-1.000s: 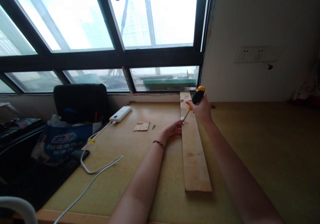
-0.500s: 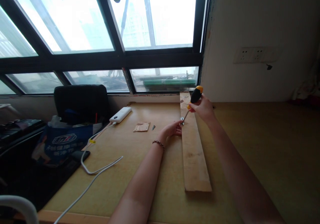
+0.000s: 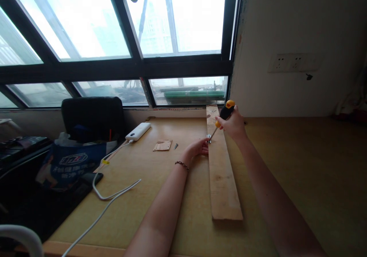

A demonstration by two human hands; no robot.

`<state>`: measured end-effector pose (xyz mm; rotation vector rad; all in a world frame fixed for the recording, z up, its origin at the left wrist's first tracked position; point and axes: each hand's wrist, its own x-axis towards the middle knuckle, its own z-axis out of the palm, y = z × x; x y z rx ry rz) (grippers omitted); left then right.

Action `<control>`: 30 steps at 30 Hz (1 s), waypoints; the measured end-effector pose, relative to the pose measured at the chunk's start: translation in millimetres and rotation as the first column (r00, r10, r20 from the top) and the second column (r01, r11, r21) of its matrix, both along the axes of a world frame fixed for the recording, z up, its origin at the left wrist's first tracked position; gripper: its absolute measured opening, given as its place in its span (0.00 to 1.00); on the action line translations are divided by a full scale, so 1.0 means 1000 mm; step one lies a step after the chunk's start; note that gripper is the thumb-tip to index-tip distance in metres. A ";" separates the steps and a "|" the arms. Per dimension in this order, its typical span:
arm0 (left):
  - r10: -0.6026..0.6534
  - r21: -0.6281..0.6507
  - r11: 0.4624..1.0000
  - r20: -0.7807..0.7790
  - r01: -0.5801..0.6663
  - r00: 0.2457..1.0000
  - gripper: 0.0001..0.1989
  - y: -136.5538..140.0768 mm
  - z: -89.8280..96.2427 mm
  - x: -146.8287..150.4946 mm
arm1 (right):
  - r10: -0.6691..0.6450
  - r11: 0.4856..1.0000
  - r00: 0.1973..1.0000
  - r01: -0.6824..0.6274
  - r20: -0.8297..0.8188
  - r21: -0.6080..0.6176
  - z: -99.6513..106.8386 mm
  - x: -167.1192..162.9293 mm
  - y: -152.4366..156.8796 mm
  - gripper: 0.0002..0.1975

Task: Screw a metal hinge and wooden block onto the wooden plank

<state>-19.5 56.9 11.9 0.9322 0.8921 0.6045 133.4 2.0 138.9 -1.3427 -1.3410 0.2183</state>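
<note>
Right hand (image 3: 234, 124) grips slanted screwdriver (image 3: 226, 112) above board (image 3: 225, 180), tip at metal piece (image 3: 209, 137) on board's left edge. Left hand (image 3: 198, 147) nearer, touching metal piece; can't tell if gripping.

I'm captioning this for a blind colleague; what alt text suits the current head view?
A right hand holds a yellow-and-black screwdriver, its tip at a small metal fitting on a wooden board, with the left hand beside the fitting. Left of the board, a small flat piece, apparent screws and a white device lie on the table.
</note>
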 end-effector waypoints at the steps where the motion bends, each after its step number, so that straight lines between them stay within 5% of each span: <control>1: -0.001 -0.001 1.000 0.011 0.001 1.000 0.10 0.000 0.000 0.000 | 0.033 0.999 0.999 -0.034 -0.027 -0.018 0.001 0.000 0.000 0.22; 6: 0.017 -0.006 1.000 0.033 -0.017 0.999 0.09 -0.002 0.001 0.001 | 0.230 0.969 0.964 -0.240 -0.132 -0.066 0.003 0.003 -0.002 0.19; 12: 0.012 -0.014 1.000 0.034 -0.011 0.999 0.09 -0.001 0.001 0.000 | -0.133 0.991 0.983 0.135 0.130 -0.006 0.007 0.001 -0.005 0.19; 14: 0.013 -0.017 1.000 0.040 -0.012 0.999 0.09 0.000 0.000 0.000 | -0.155 0.987 0.979 0.158 0.136 -0.013 0.007 0.001 -0.004 0.19; 19: -0.007 -0.012 1.000 0.059 0.008 0.998 0.11 0.003 -0.005 -0.001 | 0.099 0.983 0.986 -0.117 -0.131 -0.144 0.010 0.004 -0.005 0.21; 24: -0.002 0.008 1.000 0.069 0.002 0.998 0.11 0.002 -0.006 -0.001 | 0.324 0.897 0.861 -0.412 -0.392 -0.163 0.013 0.009 -0.008 0.19; 30: -0.015 0.028 1.000 0.077 0.013 0.997 0.13 -0.001 -0.002 -0.001 | -0.061 0.991 0.998 0.058 -0.029 -0.118 0.007 0.011 -0.001 0.18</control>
